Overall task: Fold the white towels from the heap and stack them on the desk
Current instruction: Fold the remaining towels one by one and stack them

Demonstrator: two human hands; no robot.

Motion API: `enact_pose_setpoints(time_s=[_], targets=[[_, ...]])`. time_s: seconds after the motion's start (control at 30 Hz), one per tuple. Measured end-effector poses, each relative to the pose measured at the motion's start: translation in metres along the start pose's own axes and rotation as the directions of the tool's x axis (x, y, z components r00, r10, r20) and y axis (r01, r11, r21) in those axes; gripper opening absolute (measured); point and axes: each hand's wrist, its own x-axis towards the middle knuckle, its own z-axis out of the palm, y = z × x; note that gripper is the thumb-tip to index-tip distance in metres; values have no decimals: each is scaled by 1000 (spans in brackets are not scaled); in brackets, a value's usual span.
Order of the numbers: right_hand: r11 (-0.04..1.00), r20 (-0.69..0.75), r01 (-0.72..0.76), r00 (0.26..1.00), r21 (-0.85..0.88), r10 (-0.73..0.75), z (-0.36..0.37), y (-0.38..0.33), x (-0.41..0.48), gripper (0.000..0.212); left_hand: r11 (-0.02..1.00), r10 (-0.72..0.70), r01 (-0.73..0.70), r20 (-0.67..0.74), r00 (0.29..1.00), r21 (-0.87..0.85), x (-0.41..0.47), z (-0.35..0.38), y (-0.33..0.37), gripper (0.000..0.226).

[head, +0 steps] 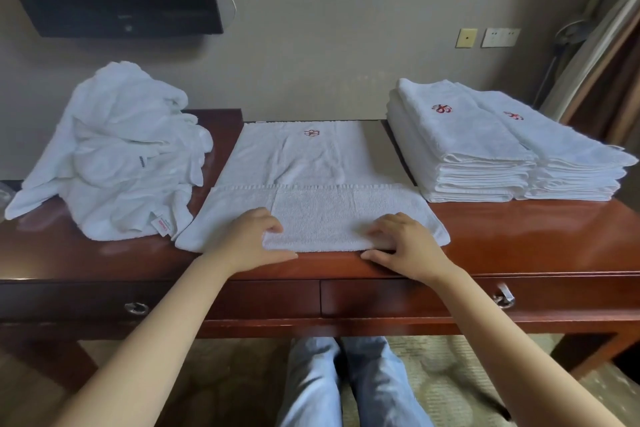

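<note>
The left hand (252, 239) and right hand (405, 246) pinch the near fold of the towel (311, 163) spread just beyond them, likely for another fold, heap (114, 156) outside the left, stack (485, 149) outside the right.

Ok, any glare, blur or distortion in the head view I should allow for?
Head view: wide-angle bowing curves the desk front edge and walls; soft glare on the desk right of the spread towel; left hand and right hand slightly blurred; lighting dim, even.
</note>
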Motion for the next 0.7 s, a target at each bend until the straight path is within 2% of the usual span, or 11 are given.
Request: enact_pose_setpoints(time_s=[0.1,0.2,0.3,0.37,0.53,0.63,0.7], targets=[[1000,-169,7,986,-11,-8,5,2,-8,30,997,51,-42,-139,989,66,-14,8,-15,53],[1000,-278,28,960,-10,-30,8,-2,-10,16,987,116,-85,-238,964,136,-23,8,-19,36],[998,-346,16,937,-57,-35,10,-1,-15,12,969,155,-92,-273,950,230,-31,8,-15,19],[996,-395,-18,919,-93,-21,12,1,-18,12,954,109,-23,-274,956,299,-34,7,-15,17],[972,-533,-184,842,-149,77,15,6,-27,12,924,-82,206,-356,931,323,-37,1,-19,22],[962,-545,-234,829,-140,123,14,1,-30,12,942,-94,223,-439,894,252,-40,-1,-12,21],[960,-547,-273,814,-64,195,10,-4,-29,9,969,-94,191,-481,872,157,-40,-3,-7,16]])
